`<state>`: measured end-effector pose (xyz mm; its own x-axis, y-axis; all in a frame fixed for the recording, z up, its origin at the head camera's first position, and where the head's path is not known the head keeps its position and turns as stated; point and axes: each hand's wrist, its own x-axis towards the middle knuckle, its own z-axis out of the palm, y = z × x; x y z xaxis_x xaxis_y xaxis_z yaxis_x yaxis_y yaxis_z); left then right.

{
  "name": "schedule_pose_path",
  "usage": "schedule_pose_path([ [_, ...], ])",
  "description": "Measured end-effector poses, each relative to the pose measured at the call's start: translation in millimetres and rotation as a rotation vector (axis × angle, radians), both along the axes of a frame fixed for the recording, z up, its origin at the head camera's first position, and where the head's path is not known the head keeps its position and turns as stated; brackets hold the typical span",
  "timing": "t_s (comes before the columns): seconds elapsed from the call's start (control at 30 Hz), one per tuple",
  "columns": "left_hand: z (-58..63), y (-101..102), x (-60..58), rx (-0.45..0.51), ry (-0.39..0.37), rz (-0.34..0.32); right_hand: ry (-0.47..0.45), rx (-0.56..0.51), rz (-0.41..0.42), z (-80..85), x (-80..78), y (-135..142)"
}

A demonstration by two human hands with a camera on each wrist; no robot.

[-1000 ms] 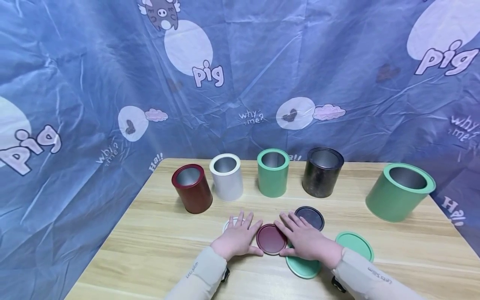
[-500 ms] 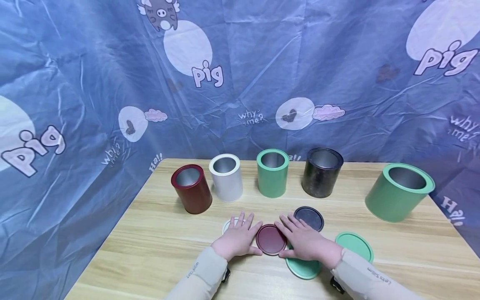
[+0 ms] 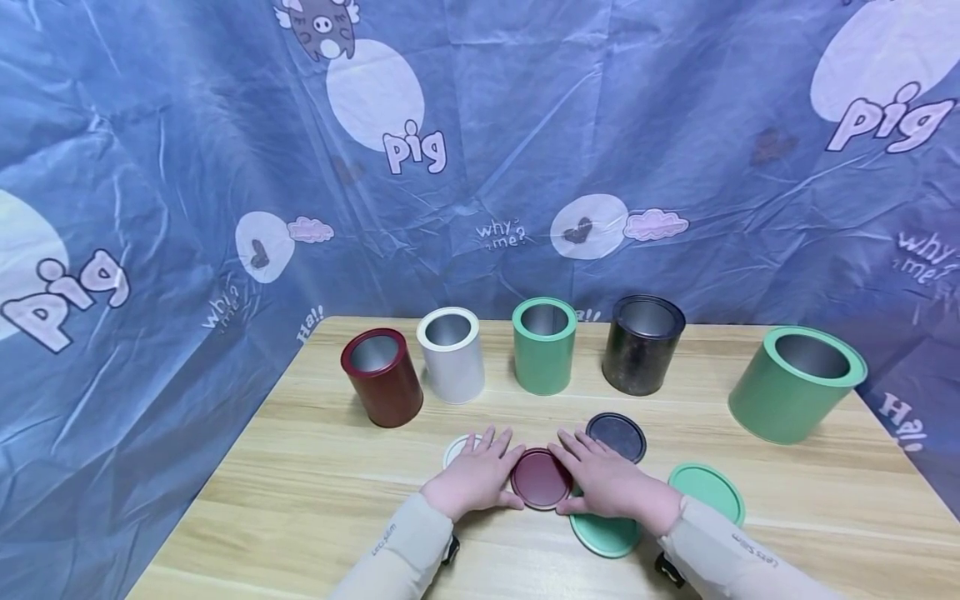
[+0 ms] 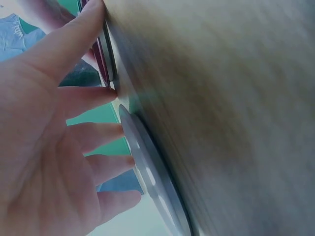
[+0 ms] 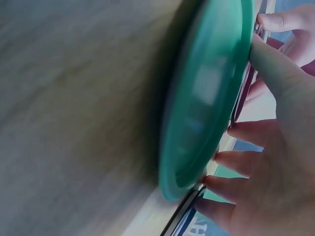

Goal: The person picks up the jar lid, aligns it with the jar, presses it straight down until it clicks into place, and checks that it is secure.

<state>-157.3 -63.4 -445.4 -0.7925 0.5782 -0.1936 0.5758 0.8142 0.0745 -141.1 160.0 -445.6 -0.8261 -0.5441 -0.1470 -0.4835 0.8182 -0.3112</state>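
A dark red round lid (image 3: 541,479) lies on the table between my two hands. My left hand (image 3: 472,482) has its fingers spread, thumb and index fingertip at the lid's left edge. Its other fingertips reach over a white lid (image 3: 454,451), seen edge-on as a pale disc (image 4: 155,172) in the left wrist view. My right hand (image 3: 611,485) mirrors it, with thumb and index finger at the red lid's right edge. Beneath the right hand lies a green lid (image 3: 606,537), partly covered; its fingertips come close to a black lid (image 3: 619,435).
Upright open cans stand along the back: dark red (image 3: 388,392), white (image 3: 455,371), green (image 3: 544,362), black (image 3: 641,358), and a larger green can (image 3: 783,400) at the right. Another green lid (image 3: 708,492) lies by the right sleeve. A blue printed cloth (image 3: 517,167) hangs behind the table.
The left hand's fingers have shifted slightly right, uncovering more of the white lid. The red lid and the right hand look unmoved.
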Motion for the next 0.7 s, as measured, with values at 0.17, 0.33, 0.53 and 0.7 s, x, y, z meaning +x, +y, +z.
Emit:
schedule_pose_path([
  [0.17,-0.5,0.2,-0.8,-0.003,0.028,-0.027,0.005,0.002,-0.004,0.7,-1.0,-1.9],
  [0.33,-1.0,0.5,-1.4,-0.007,0.049,-0.045,0.008,0.010,-0.005,1.4,-1.9,-3.4],
  [0.53,-1.6,1.9,-2.6,-0.019,0.067,-0.048,0.019,0.023,-0.007,0.9,-2.9,-4.7],
  [0.7,-2.6,3.3,-3.1,-0.023,0.096,-0.061,0.048,0.031,0.003,1.0,-3.8,-4.7],
])
